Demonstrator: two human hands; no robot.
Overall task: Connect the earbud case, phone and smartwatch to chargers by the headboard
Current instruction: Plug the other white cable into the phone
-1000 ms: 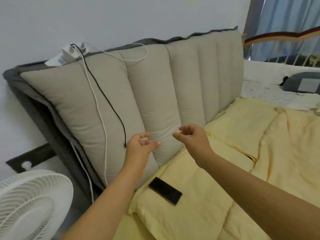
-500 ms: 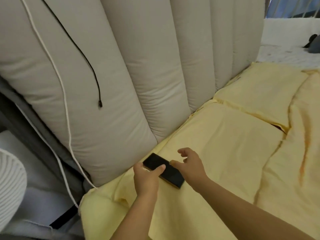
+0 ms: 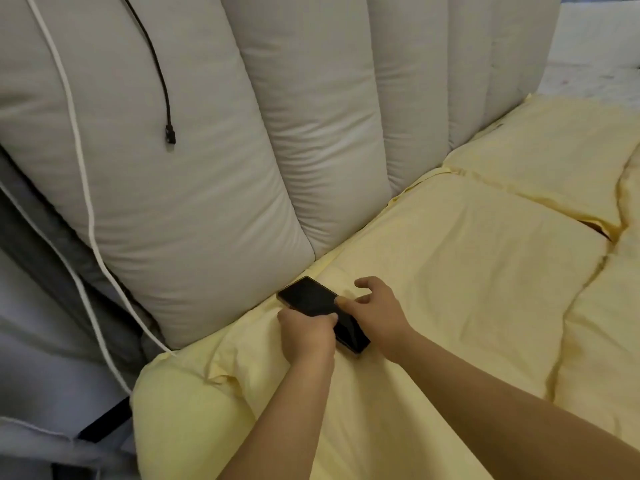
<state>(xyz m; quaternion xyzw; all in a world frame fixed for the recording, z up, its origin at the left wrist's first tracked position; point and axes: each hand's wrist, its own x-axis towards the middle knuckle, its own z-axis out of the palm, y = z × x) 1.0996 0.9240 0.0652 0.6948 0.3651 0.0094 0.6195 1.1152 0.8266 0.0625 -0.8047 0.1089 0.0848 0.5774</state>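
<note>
A black phone (image 3: pixel 311 299) lies screen up on the yellow bedding (image 3: pixel 467 271), close to the foot of the beige padded headboard (image 3: pixel 207 168). My left hand (image 3: pixel 304 336) grips the phone's near long edge, thumb on the screen. My right hand (image 3: pixel 375 311) rests on the phone's right side, a finger on the glass and the other fingers spread. A black charging cable (image 3: pixel 162 81) hangs down the headboard with its plug end free. A white cable (image 3: pixel 83 174) runs down the headboard to the bed's edge. No earbud case or smartwatch is in view.
A grey headboard cover and bed frame (image 3: pixel 41 244) drop away at the left, with a dark strap (image 3: pixel 104 420) low beside the mattress corner. A white-covered surface (image 3: pixel 595 64) lies beyond the headboard's right end. Seams divide the yellow bedding into panels.
Both hands came down from in front of the headboard to the phone. My left hand has closed on its edge and my right hand has come onto its side. The view dropped and moved closer.
</note>
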